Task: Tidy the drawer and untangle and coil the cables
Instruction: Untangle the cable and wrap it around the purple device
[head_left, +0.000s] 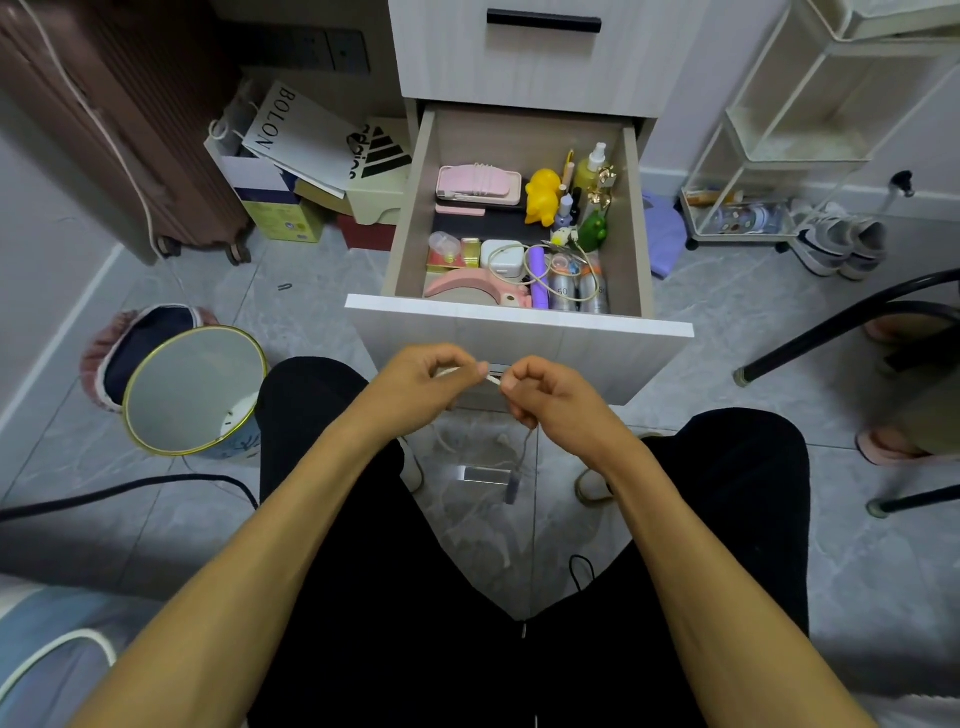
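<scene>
In the centre of the frame, just below the front panel of the open drawer, the left hand (423, 387) and the right hand (545, 397) meet over the person's lap. Both pinch a thin pale grey cable (525, 447) with curled fingers: the left fingers hold a short white stretch of it, the right fingers hold it just beside, and the two hands nearly touch. From the right hand the cable hangs straight down between the knees and ends in a small dark grey plug (511, 488) above the grey tiled floor (322, 291).

The light wood drawer (410, 218), in the upper middle of the frame, is pulled out. Inside, at its near end, a cream cable (558, 288) lies in a loose loop over a white square charger (503, 257) and two silver cans (579, 293). Farther back stands a yellow duck toy (543, 195), with a pink case (478, 183) to its left.
</scene>
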